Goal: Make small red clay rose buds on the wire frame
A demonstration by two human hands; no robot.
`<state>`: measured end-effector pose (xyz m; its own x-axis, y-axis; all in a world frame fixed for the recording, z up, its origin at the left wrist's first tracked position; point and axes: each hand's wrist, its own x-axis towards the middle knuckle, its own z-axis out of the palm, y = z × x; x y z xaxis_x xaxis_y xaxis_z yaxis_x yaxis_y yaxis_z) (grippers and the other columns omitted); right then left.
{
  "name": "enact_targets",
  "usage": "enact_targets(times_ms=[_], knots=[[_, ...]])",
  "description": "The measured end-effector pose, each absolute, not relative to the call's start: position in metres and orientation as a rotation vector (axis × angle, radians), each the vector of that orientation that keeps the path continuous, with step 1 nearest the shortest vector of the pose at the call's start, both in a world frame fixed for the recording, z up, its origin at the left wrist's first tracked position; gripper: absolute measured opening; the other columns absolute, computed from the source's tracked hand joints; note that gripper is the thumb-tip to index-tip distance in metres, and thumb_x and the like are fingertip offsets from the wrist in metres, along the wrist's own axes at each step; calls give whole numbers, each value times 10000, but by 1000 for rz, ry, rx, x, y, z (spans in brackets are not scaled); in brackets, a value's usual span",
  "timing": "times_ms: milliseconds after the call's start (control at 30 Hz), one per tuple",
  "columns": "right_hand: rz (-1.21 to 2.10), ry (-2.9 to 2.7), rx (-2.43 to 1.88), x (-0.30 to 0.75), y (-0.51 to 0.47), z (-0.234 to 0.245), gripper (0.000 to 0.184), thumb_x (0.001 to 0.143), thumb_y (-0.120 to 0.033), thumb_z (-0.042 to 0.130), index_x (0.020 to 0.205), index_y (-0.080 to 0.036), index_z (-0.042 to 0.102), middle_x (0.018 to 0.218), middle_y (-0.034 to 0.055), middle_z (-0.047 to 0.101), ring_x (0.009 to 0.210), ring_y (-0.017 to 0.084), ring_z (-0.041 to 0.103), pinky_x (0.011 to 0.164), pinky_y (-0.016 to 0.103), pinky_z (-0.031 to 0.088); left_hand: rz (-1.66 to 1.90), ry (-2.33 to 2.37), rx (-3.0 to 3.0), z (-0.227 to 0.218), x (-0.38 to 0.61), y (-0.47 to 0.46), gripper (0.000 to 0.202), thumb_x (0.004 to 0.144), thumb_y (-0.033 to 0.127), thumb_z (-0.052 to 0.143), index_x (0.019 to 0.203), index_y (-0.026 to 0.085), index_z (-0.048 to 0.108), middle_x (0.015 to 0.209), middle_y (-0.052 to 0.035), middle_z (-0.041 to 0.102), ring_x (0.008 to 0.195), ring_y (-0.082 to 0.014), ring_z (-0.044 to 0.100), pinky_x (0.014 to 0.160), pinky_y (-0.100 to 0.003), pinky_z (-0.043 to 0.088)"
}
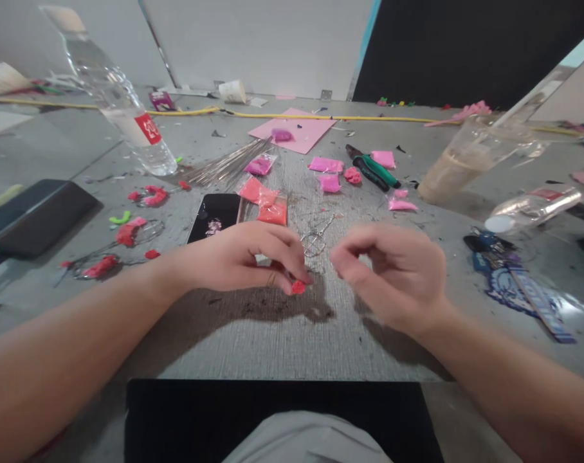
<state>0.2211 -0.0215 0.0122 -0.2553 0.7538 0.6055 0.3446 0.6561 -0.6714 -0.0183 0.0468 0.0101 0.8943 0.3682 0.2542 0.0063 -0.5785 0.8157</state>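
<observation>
My left hand [246,257] rests low on the grey table [282,334], its fingers curled and pinched on a small red lump of clay [298,287]. A little to its right, my right hand [388,273] hovers with fingers curled and thumb against fingertips; what it pinches, if anything, is too small to see. Between and just beyond the hands lies a bent piece of thin wire [316,239]. Small bags of orange clay [265,202] lie just past my left hand, next to a black phone [215,217].
A plastic water bottle [118,96] leans at the back left, a plastic cup with brown drink [458,167] at the right. Pink clay bags [327,166], green-handled pliers [373,168], straight wires [229,166], red clay shapes [128,231], a black case [31,215] and keys [509,273] lie around.
</observation>
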Motion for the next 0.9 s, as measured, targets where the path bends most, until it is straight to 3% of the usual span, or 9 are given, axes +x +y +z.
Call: enact_targets(times_ms=[133,300,433,700,900], knots=[[603,-1764,-964,225,-12,6,189,948,-239,676,761,-210,678,649,-11,647,570,120,588,510,262,460,210,318,2378,3,-20,55,286,960,143,659,1165,265,817,958,-70,698,842,-158,685,755,-233,539],[636,-1781,-978,224,-5,0,212,952,-231,661,745,-186,668,629,-21,627,561,103,566,515,246,444,157,374,2498,-2,-20,55,274,970,156,655,1154,280,816,958,-49,702,836,-148,672,747,-220,510],[644,-1790,-1003,224,-4,0,220,952,-238,659,740,-181,661,620,-26,611,556,97,551,509,239,430,143,419,2561,2,-25,60,335,969,188,662,1267,301,766,998,-45,716,857,-161,676,764,-236,504],[593,-1826,-1015,224,-1,0,237,946,-225,652,713,-179,644,595,-30,591,538,90,514,504,236,402,318,848,2795,5,-38,75,267,1009,250,577,1199,193,757,1115,-80,733,981,-213,667,879,-318,472],[580,-1862,-1061,225,0,-2,246,947,-260,649,715,-178,644,589,-29,579,529,89,498,504,239,395,303,876,2804,-6,-36,78,265,989,240,575,1163,189,769,1115,-92,726,992,-220,673,889,-339,491]])
